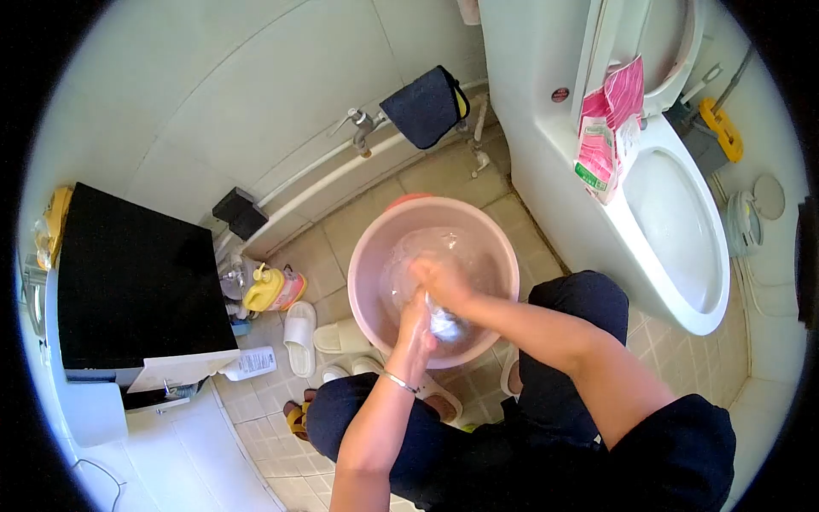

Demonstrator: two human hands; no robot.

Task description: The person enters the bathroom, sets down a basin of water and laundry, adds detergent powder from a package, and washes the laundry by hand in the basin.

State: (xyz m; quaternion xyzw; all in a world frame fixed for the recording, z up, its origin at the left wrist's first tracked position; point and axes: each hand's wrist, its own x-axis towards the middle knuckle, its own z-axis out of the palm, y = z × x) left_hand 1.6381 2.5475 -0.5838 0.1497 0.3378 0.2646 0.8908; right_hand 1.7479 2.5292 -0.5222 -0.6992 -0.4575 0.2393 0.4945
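Note:
A pink plastic basin (363, 282) with water in it stands on the tiled floor between my knees. Over it my two hands are pressed together around a wet white and bluish cloth (444, 325). My left hand (416, 322), with a bracelet at the wrist, is closed on the cloth from the left. From the right, my right hand (444, 282) is closed in a fist-like grip against it, its fingers blurred by motion. Part of the cloth hangs below the hands, and what lies between the palms is hidden.
A toilet (682, 230) with a pink package (610, 128) on it is at the right. Behind the basin are a wall tap (364, 132) and a dark cloth (424, 107) on a pipe. White slippers (299, 339), a yellow jug (271, 288) and a black-topped cabinet (141, 277) lie left.

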